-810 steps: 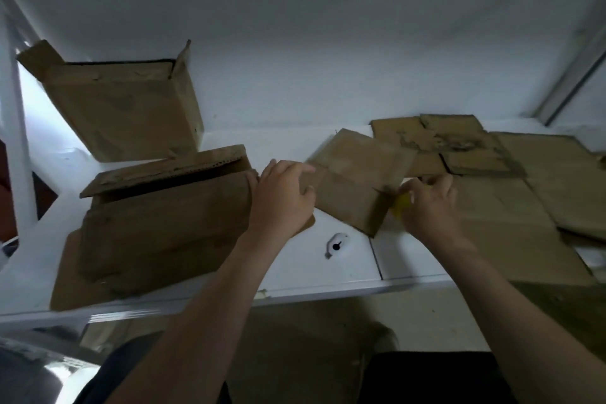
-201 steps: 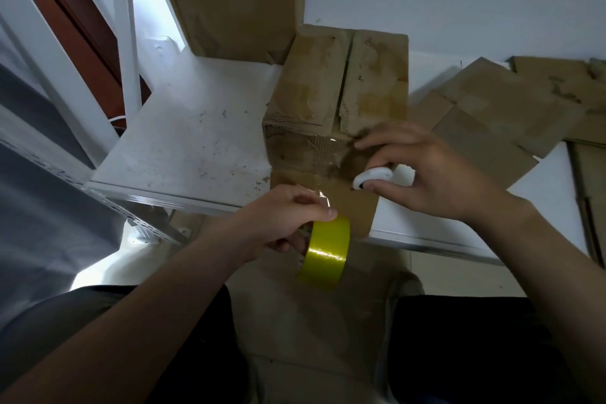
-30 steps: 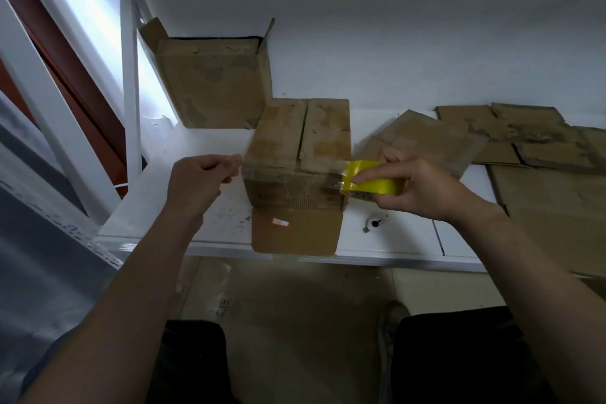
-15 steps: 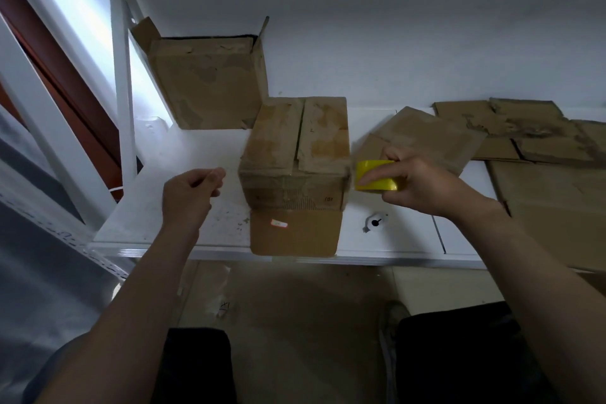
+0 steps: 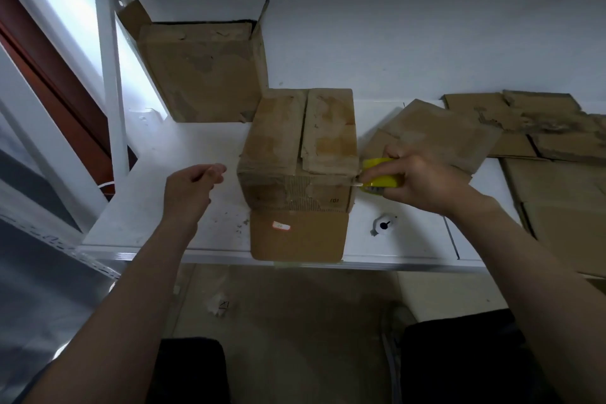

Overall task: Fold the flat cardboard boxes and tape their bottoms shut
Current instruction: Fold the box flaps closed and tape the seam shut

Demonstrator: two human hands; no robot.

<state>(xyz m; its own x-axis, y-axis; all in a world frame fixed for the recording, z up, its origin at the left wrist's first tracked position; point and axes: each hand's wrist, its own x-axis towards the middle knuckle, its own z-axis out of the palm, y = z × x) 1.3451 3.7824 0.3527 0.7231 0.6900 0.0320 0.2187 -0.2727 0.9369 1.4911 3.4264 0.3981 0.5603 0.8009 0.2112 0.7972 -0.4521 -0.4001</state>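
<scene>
Sticker (image 5: 281,225): on box (image 5: 295,147) flap, unreadable.
Right hand (image 5: 423,180): fingers grip tape roll (image 5: 383,181), back against box.
Left hand (image 5: 190,187): fingers curled; hold unclear.

Shelf (image 5: 170,174): 2 boxes (image 5: 328,128), flat cardboard (image 5: 557,207) (right).

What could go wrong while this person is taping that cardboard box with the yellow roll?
1. The box stands near the shelf's front edge, and its lower flap reaches that edge. Pulling the tape roll sideways might drag the box off.
2. The left hand is clear of the box, so nothing steadies it and it may twist.
3. The small white cutter lies close to the right hand's wrist and could be knocked away.
</scene>
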